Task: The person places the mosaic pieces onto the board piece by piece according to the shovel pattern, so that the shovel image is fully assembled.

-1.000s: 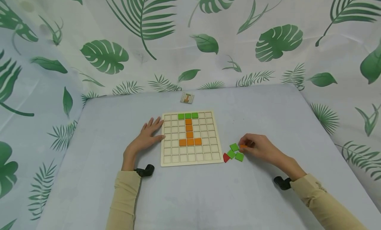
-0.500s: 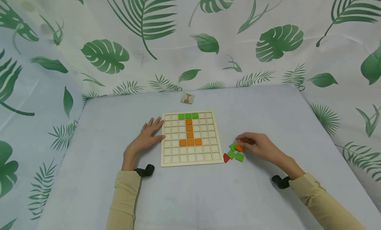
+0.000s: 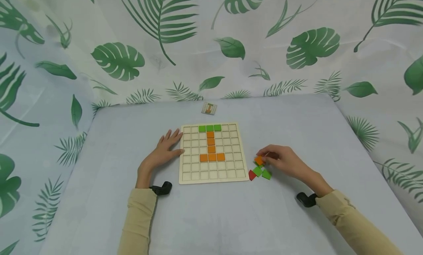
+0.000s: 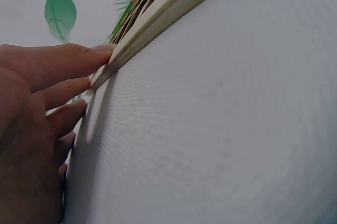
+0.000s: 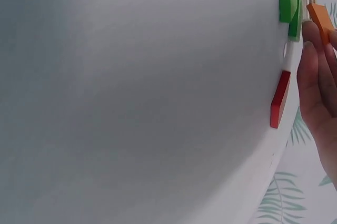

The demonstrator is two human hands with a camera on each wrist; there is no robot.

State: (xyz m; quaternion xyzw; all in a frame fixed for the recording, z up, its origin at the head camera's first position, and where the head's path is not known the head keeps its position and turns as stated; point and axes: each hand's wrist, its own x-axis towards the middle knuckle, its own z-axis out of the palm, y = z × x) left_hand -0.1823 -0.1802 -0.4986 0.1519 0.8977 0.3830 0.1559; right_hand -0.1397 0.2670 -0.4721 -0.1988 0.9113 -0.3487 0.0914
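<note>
A pale wooden grid board (image 3: pixel 196 175) lies on the table, with a row of green tiles (image 3: pixel 209 128) near its far edge. Below that row, orange tiles (image 3: pixel 211 149) run down a column to a short crossbar. My left hand (image 3: pixel 161 152) rests at the board's left edge, its fingers and thumb extended against the rim (image 4: pixel 152 29). Between thumb and fingers my right hand (image 3: pixel 285 160) pinches a loose orange tile (image 3: pixel 259 160), seen tilted in the right wrist view. The held tile overlaps one loose green tile in the head view.
Right of the board lie several loose tiles, among them a green tile (image 3: pixel 257 171), another green tile (image 3: pixel 266 174) and a red tile (image 3: pixel 252 175). A small pattern card (image 3: pixel 209 108) sits beyond the board. Leaf-printed cloth (image 3: pixel 231 47) hangs around the table.
My right hand has moved left with the orange tile, which has turned from edge-on to showing its face and come over a loose green tile. My left hand has stayed at the board.
</note>
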